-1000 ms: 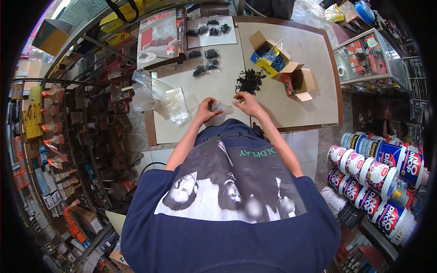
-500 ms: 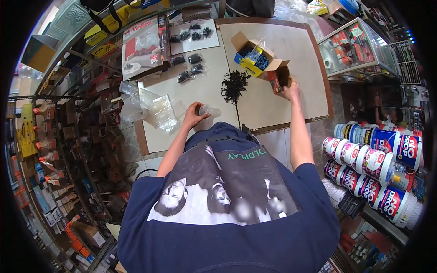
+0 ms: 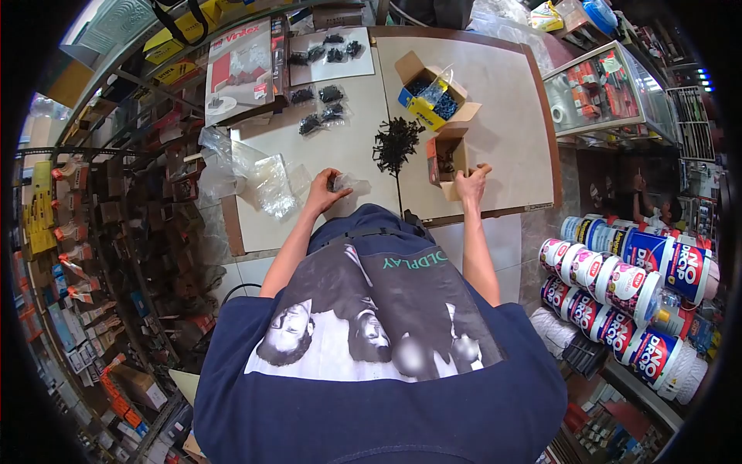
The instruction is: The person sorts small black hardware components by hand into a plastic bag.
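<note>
My left hand (image 3: 327, 191) is closed on a small clear plastic bag (image 3: 354, 185) near the table's front edge. My right hand (image 3: 471, 188) is at the near right corner of a small red-and-brown cardboard box (image 3: 443, 165), its fingers beside the wall and flap; the contact is partly hidden. The box stands open, with some dark pieces visible inside. Left of it lies a loose pile of black screws (image 3: 396, 145). Behind it, an open yellow-and-blue box (image 3: 427, 113) holds blue pieces and a clear bag.
Several filled bags (image 3: 331, 112) lie at the back left beside a large Vinilex box (image 3: 246, 73). Flat clear bags (image 3: 273, 185) are on the left of the table (image 3: 502, 93). Paint tubs (image 3: 610, 282) are stacked at the right, shelves (image 3: 93, 255) at the left.
My right hand and the small cardboard box have moved left and nearer to me, closer to the black pile. My left hand stays with the small bag, nearly still.
</note>
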A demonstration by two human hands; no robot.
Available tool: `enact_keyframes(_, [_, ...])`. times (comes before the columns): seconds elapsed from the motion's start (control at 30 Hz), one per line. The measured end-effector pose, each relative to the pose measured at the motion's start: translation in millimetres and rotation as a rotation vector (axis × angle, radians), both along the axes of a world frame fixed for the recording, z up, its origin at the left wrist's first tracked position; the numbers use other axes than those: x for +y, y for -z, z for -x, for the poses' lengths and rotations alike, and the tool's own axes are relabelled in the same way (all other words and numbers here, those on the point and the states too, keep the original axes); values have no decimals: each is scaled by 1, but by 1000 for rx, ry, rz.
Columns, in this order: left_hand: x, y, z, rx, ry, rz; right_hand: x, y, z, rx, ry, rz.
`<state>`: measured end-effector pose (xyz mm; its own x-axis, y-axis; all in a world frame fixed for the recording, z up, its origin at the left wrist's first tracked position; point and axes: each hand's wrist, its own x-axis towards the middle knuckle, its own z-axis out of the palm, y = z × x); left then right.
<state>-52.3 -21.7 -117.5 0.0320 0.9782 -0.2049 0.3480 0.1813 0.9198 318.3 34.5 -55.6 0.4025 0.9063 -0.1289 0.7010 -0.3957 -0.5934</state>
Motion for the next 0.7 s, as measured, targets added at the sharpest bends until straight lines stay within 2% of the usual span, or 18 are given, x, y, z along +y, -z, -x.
enact_keyframes(0.03, [0,1,1,3,1,4,-3,-3,4,216,141,67])
enact_keyframes(0.07, [0,2,1,11,13,-12,-5,3,4,220,144,69])
enact_keyframes(0.13, [1,-1,1,23,33,-26,-7,26,1,79,81,84])
enact_keyframes(0.27, [1,-6,1,40,31,-5,-11,62,1,103,73,157])
enact_keyframes(0.33, [1,-8,-1,20,14,2,-12,53,11,-111,58,154])
enact_keyframes(0.37, [1,-9,-1,25,19,-7,-12,47,12,-114,54,154])
enact_keyframes(0.43, [-1,-4,1,29,14,-16,-12,39,14,304,104,42])
enact_keyframes(0.47, [0,-2,1,24,16,-31,-10,39,15,303,98,44])
enact_keyframes(0.53, [-1,-3,1,19,16,-45,-6,43,17,249,206,-117])
enact_keyframes(0.57, [-2,-4,1,18,17,-36,-7,44,16,249,205,-116])
enact_keyframes(0.63, [-1,-6,1,17,20,-31,-8,24,17,-38,125,-176])
enact_keyframes(0.7, [-1,-6,1,0,23,-23,-7,-1,28,-129,176,-110])
